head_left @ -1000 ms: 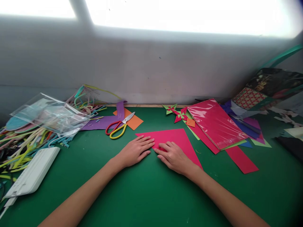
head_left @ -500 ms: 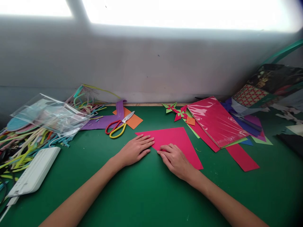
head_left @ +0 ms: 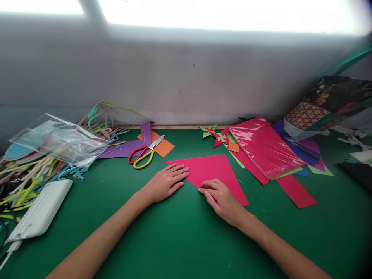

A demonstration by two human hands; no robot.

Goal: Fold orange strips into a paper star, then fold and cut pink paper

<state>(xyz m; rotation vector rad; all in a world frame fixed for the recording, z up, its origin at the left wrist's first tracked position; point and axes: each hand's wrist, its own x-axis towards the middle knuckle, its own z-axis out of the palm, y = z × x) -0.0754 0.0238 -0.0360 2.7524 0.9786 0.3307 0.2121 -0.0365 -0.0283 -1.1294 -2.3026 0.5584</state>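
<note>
A pink sheet folded into a triangle (head_left: 215,166) lies on the green table. Flat on its left part rests my left hand (head_left: 167,183), fingers stretched out. My right hand (head_left: 219,198) is curled at the sheet's lower slanted edge, its fingers pressed together; what they hold, if anything, is hidden. Just beyond my left hand are scissors (head_left: 147,152) with red and yellow handles, lying partly on an orange square (head_left: 166,147) and purple paper (head_left: 124,150). Folded green and red paper stars (head_left: 221,137) sit behind the sheet, beside a small orange folded piece (head_left: 233,147).
A wrapped pack of red paper (head_left: 263,147) and coloured sheets lie at the right, with a red strip (head_left: 296,191) nearer. Colourful strips (head_left: 29,178), a clear plastic bag (head_left: 69,141) and a white power strip (head_left: 42,211) are at the left. A wall stands behind.
My right hand has slid a little to the right and down along the sheet's lower edge. My left hand stays on the sheet. The whole view has shifted slightly.
</note>
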